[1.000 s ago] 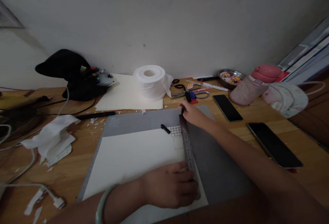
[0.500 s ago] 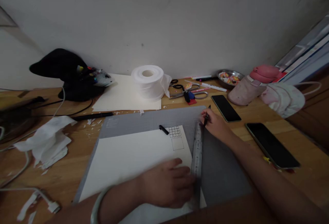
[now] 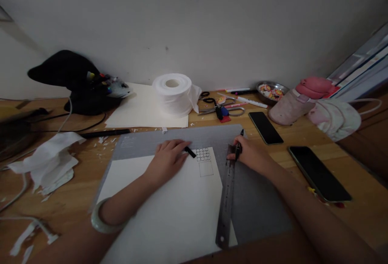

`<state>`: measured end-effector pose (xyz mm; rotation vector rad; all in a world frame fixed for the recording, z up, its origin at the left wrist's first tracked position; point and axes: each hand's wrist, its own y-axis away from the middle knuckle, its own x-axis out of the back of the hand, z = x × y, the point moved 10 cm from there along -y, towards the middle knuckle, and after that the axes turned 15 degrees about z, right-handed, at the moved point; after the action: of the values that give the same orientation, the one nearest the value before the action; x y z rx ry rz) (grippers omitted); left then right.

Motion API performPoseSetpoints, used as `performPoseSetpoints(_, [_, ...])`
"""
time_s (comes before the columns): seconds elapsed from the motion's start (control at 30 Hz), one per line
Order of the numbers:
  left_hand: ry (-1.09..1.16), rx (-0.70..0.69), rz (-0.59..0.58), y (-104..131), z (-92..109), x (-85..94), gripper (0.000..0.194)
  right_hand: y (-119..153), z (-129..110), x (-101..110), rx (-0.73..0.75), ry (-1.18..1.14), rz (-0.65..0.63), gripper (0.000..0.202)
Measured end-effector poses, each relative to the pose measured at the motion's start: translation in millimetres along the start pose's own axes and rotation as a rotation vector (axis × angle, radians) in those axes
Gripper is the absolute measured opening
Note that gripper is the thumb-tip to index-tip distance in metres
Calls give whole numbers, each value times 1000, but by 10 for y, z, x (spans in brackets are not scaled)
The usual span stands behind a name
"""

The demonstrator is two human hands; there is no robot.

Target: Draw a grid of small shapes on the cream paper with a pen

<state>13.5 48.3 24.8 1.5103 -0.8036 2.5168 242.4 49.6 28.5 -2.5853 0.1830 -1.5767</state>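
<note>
My left hand (image 3: 168, 159) rests on the white paper (image 3: 169, 211), with thumb and forefinger closed at the left end of a black pen cap (image 3: 190, 152). The cap lies beside an inked grid of small rounded cells and an outlined square. My right hand (image 3: 247, 153) grips a black pen (image 3: 239, 147) pointing upward. Its fingers also press on the far end of a metal ruler (image 3: 226, 203). That ruler lies lengthwise along the paper's right edge. Under the paper is a grey cutting mat (image 3: 260, 203).
Behind the mat stand a paper roll (image 3: 172, 98), scissors (image 3: 233, 110), markers (image 3: 251, 101) and a metal bowl (image 3: 263, 94). Two phones (image 3: 266, 127) and a pink bottle (image 3: 289, 104) sit right. Crumpled tissue (image 3: 54, 161), cables and a black pouch (image 3: 87, 98) are left.
My left hand has left the ruler and moved up the paper to the pen cap. My right hand, still with the pen, now has its fingers on the ruler's far end.
</note>
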Motion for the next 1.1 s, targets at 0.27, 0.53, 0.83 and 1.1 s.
performPoseSetpoints(0.27, [27, 6, -18, 30, 71, -5, 17, -14, -15, -37, 15, -58, -52, 31])
performPoseSetpoints(0.53, [-29, 104, 43, 22, -20, 51, 10, 47, -199, -78, 295, -132, -199, 33])
performPoseSetpoints(0.83, [187, -165, -15, 113, 360, 52, 28, 119, -166, -68, 259, 32, -223, 34])
performPoseSetpoints(1.1, [146, -547, -254, 387, 793, -53, 36, 160, -133, -45, 281, 77, -225, 30])
